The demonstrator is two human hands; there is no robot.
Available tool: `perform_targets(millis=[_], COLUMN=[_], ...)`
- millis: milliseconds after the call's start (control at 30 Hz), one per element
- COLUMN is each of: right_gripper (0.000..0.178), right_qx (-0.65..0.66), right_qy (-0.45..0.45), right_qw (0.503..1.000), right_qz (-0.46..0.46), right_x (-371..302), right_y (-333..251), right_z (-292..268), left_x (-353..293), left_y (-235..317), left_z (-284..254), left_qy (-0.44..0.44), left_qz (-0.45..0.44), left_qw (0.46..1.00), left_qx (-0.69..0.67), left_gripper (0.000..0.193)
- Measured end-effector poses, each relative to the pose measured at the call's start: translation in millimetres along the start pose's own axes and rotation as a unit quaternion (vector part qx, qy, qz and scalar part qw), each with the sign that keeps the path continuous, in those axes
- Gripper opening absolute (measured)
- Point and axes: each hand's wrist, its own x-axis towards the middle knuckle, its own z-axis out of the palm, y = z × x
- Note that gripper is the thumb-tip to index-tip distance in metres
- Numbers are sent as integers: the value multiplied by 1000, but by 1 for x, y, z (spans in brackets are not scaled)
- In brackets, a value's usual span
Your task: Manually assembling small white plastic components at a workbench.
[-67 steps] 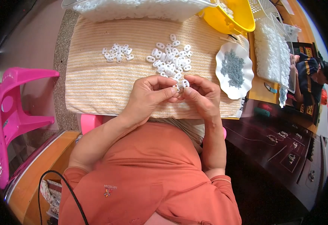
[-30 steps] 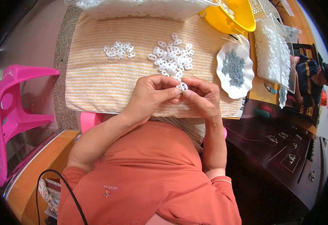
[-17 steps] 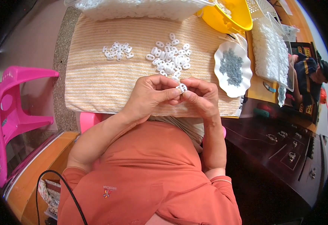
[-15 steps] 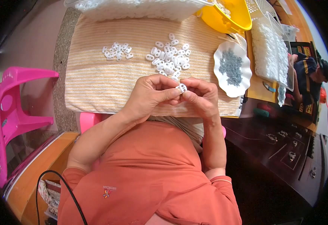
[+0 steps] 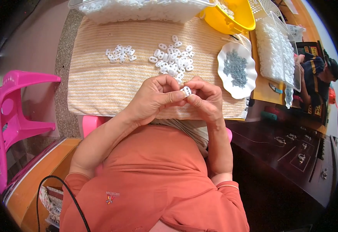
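Both my hands meet over the near edge of the towel, pinching a small white two-hole plastic piece (image 5: 186, 91) that looks like a cord lock. My left hand (image 5: 155, 94) has it between thumb and fingertips. From the other side, the thumb and forefinger of my right hand (image 5: 206, 98) press on it. Just beyond my fingers lies a loose pile of white oval two-hole pieces (image 5: 172, 58). Farther left is a smaller pile of white pieces (image 5: 120, 53). A white scalloped dish (image 5: 236, 91) to the right holds many tiny dark grey parts, too small to make out.
A striped towel (image 5: 95, 85) covers the table. Along its far side stand a clear bin (image 5: 138, 15) of white pieces and a yellow basket (image 5: 234, 23). Another clear bin (image 5: 275, 54) is at the right, with a person (image 5: 319, 73) beyond. A pink stool (image 5: 26, 81) stands left.
The white piece has turned slightly between my fingertips. My hands stay almost in place, and the whole view has shifted a little.
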Motion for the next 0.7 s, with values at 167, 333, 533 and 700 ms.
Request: perform_targets(millis=[167,333,533,700], right_gripper=[26,24,26,23], right_qx=[-19,-25,-16,5], right_qy=[22,25,25,20], right_qw=[1000,999,1000,999], right_qz=[-3,-12,-2,30], right_x=[-1,-2,-5,-1], right_y=[-3,-4,-5,-18], right_z=[7,8,12,19], left_x=[-1,-2,-3,-2], left_y=[-2,-4,-4,2], left_z=[2,5,4,5], left_qy=[-9,-14,-11,-18], left_qz=[11,35,58,37], left_qw=[1000,999,997,998], left_qx=[12,24,48,57], left_gripper=[8,10,11,9])
